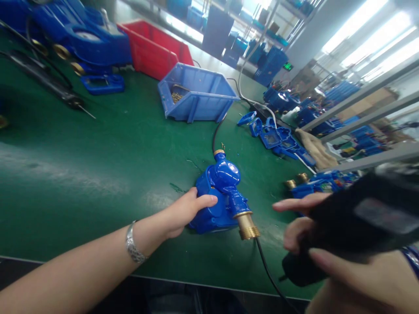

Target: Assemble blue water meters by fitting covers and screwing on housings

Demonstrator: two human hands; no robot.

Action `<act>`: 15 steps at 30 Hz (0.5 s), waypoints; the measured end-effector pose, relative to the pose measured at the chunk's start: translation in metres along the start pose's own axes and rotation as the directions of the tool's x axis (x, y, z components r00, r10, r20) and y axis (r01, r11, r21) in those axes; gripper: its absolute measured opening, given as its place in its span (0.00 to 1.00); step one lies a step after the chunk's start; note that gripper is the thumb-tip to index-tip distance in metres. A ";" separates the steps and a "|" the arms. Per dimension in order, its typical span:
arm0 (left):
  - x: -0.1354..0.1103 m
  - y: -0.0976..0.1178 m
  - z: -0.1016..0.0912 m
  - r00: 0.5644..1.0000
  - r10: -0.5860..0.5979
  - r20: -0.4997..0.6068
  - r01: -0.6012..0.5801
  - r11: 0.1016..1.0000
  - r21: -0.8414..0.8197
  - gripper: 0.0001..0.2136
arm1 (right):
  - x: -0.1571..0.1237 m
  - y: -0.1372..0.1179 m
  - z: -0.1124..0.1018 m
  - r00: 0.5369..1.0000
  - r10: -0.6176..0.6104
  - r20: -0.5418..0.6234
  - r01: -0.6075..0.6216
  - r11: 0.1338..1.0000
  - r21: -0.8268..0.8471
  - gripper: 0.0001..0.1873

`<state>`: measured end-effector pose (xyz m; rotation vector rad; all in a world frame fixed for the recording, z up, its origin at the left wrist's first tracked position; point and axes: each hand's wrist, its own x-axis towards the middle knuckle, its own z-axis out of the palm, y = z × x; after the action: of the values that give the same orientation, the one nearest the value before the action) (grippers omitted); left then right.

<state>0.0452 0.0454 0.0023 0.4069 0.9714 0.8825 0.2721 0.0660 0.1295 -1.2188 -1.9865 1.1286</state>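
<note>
A blue water meter (226, 175) with brass threaded ends lies on its side on the green tabletop (108, 144). My left hand (188, 209) is closed on its left side, thumb over the casing. A silver bracelet is on that wrist. At the right, my right hand (356, 277) grips a black handheld device (343, 224) with a pale label, blurred by motion. Its index finger stretches out along the device, apart from the meter. A black cable (266, 264) runs from near the meter's lower brass end towards the table's front edge.
A light-blue bin (209, 107) with small brass screws and a red bin (150, 56) stand behind the meter. At left lie a black electric screwdriver (42, 78) and more blue meters (88, 43). Blue plastic parts (271, 137) and a metal rack (369, 109) are at right.
</note>
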 end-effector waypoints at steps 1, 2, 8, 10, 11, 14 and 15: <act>0.000 0.000 0.000 1.000 -0.004 0.001 0.004 1.000 0.003 0.29 | -0.001 0.001 0.006 0.993 0.000 0.121 0.004 0.999 -0.037 0.22; 0.000 0.000 0.000 1.000 -0.004 0.014 0.004 1.000 0.001 0.29 | -0.002 0.004 0.011 0.975 0.006 0.221 0.010 0.997 -0.071 0.24; -0.002 0.004 0.001 0.996 0.044 0.072 -0.044 0.999 -0.006 0.27 | -0.007 0.025 0.036 0.940 -0.027 0.340 0.021 1.000 0.020 0.34; -0.002 0.005 -0.001 0.994 0.041 0.101 -0.040 0.999 -0.012 0.27 | -0.005 0.028 0.039 0.929 -0.026 0.368 -0.009 0.996 0.093 0.33; -0.002 0.005 -0.002 0.992 0.038 0.118 -0.036 0.999 -0.020 0.28 | -0.004 0.029 0.039 0.929 -0.032 0.368 -0.016 0.992 0.127 0.32; -0.001 0.005 -0.005 0.988 0.024 0.154 -0.018 0.999 -0.044 0.28 | -0.001 0.029 0.035 0.946 -0.077 0.316 0.014 0.980 0.199 0.28; -0.001 0.004 -0.005 0.987 0.018 0.157 -0.011 0.999 -0.046 0.28 | 0.000 0.029 0.032 0.951 -0.095 0.293 0.033 0.977 0.210 0.28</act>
<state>0.0385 0.0470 0.0025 0.4391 0.8026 0.8699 0.2595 0.0609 0.0880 -0.9127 -2.0486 1.5185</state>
